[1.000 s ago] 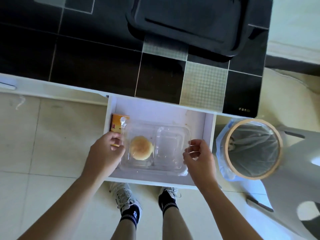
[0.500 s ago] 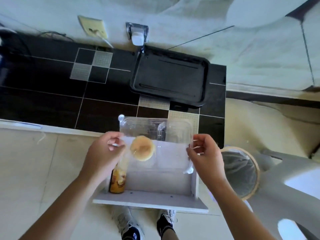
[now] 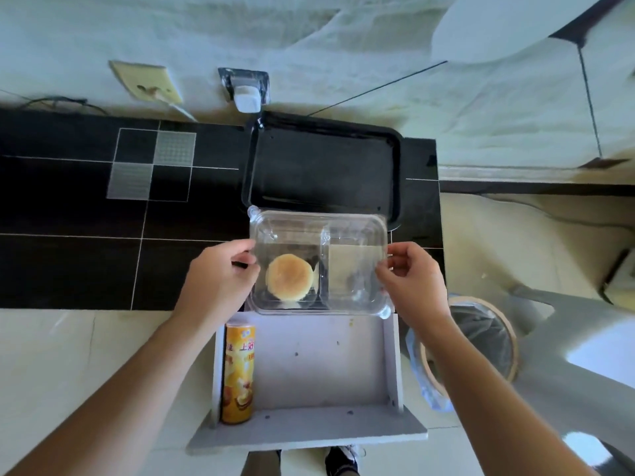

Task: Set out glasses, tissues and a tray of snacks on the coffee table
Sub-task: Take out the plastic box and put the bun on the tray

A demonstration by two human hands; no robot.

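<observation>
Both arms reach fwd from the bottom corners, wrists level. Left hand [image 3: 220, 274] pinches the left edge of the clear plastic box [image 3: 319, 262]; right hand [image 3: 410, 280] pinches its right edge w/ curled fingertips. Box is held over the black tabletop [image 3: 86, 218] edge, just in front of the black tray [image 3: 323, 166], w/ one round bun [image 3: 289, 282] in its left compartment. Below: open white drawer [image 3: 309, 372] w/ a yellow chip can [image 3: 238, 372] on its left side.

Bare forearms [image 3: 144, 383], no sleeves; 1 black-and-white sneaker [image 3: 343, 458] below.
</observation>
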